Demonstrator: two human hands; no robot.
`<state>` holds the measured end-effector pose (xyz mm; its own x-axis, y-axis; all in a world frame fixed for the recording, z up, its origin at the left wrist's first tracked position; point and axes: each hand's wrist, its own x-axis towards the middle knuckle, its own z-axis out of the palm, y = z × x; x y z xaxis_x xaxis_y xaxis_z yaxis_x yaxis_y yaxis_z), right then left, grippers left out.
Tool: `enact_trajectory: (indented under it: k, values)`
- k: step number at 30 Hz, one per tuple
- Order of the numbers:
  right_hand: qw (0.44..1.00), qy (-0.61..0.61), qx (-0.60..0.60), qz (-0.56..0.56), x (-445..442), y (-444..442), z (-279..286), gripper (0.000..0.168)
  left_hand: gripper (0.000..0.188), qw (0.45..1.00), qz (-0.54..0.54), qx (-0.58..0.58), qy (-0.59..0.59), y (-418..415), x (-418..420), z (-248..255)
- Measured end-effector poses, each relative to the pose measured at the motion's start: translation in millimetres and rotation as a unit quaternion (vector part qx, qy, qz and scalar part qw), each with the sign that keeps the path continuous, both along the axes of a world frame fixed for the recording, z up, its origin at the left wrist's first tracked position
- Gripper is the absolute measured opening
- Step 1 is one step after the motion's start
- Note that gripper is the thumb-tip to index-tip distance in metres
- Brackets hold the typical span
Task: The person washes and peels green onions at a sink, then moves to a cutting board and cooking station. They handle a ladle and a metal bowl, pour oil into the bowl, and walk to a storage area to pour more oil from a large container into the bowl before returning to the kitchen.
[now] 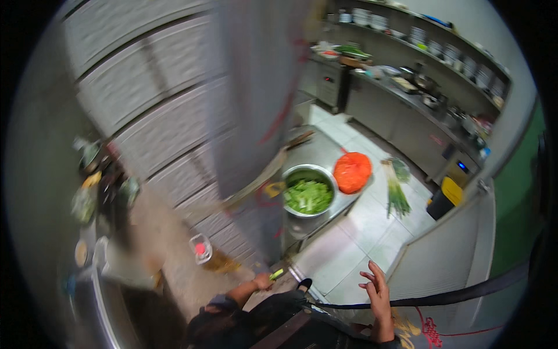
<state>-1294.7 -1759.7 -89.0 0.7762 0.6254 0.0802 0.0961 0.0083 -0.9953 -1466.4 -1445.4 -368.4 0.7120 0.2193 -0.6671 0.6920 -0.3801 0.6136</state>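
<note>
My left hand (263, 282) is closed around a small lime-green object (276, 274) with a dark end; its exact kind cannot be made out. At the lower right my right hand (376, 289) is raised with its fingers apart and nothing in it, above a long black strap (436, 298) and close to the door (449, 257). Ahead of me a metal pot (332, 181) of chopped green leaves (308, 196) stands on a low metal table (320, 144). An orange-red plastic bag (352, 172) sits beside the pot.
A translucent plastic curtain (257, 109) hangs ahead. Spring onions (396, 192) lie on the white tiled floor (370, 235), near a yellow-lidded bin (445, 198). A large bottle of amber liquid (216, 259) stands left. Steel counters (392, 104) and dish shelves (418, 43) line the back.
</note>
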Motion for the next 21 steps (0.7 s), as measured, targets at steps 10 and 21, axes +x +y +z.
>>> enact_trajectory:
  k: [10,21]
  values:
    - [0.919,0.071,0.040,-0.385,113,-101,15,0.032,0.025,0.989,-0.118,-0.056,-0.071,-20,226,47]
    - [0.869,0.138,0.100,-0.465,235,-133,-9,0.029,0.024,0.938,0.074,-0.339,-0.015,-14,364,85]
